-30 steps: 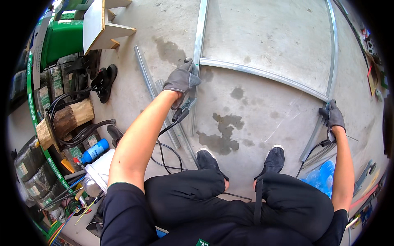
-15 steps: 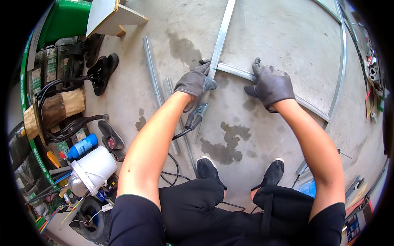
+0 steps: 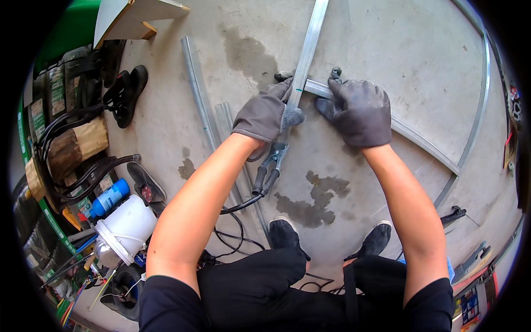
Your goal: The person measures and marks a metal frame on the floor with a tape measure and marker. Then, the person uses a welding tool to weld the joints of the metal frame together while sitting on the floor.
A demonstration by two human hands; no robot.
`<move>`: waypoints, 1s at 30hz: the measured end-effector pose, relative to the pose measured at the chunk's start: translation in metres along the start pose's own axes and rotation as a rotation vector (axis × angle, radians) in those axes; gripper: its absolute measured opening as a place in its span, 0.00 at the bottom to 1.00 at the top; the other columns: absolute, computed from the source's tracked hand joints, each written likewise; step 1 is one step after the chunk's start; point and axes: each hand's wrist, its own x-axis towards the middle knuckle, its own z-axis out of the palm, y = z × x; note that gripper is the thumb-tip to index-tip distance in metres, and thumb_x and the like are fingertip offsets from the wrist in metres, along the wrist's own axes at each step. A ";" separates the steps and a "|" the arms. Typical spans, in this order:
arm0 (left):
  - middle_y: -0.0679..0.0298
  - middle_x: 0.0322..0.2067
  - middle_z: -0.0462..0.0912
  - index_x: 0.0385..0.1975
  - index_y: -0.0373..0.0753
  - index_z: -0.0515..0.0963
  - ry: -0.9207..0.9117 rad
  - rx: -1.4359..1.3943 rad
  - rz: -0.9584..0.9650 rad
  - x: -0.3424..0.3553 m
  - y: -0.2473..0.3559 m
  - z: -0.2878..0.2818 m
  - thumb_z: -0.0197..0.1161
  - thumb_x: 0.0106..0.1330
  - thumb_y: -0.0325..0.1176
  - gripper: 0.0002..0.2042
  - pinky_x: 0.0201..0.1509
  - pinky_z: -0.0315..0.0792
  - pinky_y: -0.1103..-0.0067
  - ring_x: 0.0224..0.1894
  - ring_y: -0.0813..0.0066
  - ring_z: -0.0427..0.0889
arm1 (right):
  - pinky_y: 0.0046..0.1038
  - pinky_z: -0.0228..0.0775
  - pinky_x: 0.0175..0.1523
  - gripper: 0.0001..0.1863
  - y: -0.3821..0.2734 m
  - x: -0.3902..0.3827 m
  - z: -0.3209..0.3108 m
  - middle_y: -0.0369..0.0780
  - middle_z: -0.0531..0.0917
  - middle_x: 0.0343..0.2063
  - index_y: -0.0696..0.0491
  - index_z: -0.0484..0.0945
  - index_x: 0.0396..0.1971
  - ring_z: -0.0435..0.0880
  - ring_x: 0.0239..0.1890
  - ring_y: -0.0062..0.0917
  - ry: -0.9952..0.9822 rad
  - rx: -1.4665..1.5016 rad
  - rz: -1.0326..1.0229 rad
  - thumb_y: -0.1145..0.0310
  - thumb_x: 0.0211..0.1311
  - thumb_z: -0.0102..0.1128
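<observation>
My left hand (image 3: 265,113), in a grey work glove, is closed around a long silvery metal bar (image 3: 310,47) near a small green mark. Just right of that mark, the end of a metal crossbar (image 3: 423,138) meets the bar; whether they are joined I cannot tell. My gloved right hand (image 3: 360,110) is closed over this crossbar near that meeting point, its thumb on the near side. Below my left hand, a metal spring clamp (image 3: 272,167) with black handles and a thick black cable sits at the long bar's near end. My glove partly hides that end.
Two loose metal bars (image 3: 200,94) lie on the stained concrete floor (image 3: 387,33) to the left. A white bucket (image 3: 127,227), a blue bottle (image 3: 110,197), sandals (image 3: 131,97) and cut wood (image 3: 77,146) crowd the left side. Black cables (image 3: 235,238) run beside my shoes (image 3: 285,235).
My right hand has slid left along the crossbar, nearer the long bar. My left hand keeps its hold at the marked spot. The whole view has shifted slightly.
</observation>
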 end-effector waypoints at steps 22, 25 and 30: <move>0.54 0.66 0.84 0.77 0.42 0.72 0.019 -0.034 0.104 0.003 -0.014 0.000 0.79 0.60 0.40 0.42 0.67 0.79 0.71 0.62 0.63 0.86 | 0.46 0.78 0.48 0.15 0.003 -0.004 0.007 0.37 0.87 0.35 0.40 0.89 0.46 0.87 0.42 0.37 0.031 0.018 -0.032 0.47 0.67 0.69; 0.53 0.67 0.83 0.78 0.44 0.72 0.046 0.059 0.126 -0.001 -0.008 -0.001 0.79 0.61 0.42 0.42 0.68 0.78 0.69 0.64 0.58 0.85 | 0.46 0.79 0.48 0.16 0.005 -0.003 0.008 0.37 0.87 0.35 0.40 0.89 0.46 0.87 0.43 0.37 0.018 0.023 -0.021 0.47 0.67 0.69; 0.51 0.68 0.82 0.77 0.45 0.72 -0.009 0.013 0.060 -0.001 -0.003 -0.003 0.79 0.61 0.43 0.42 0.70 0.78 0.68 0.65 0.55 0.84 | 0.45 0.77 0.48 0.17 0.005 -0.003 0.008 0.36 0.85 0.35 0.40 0.92 0.50 0.85 0.42 0.38 -0.014 0.027 0.012 0.52 0.63 0.73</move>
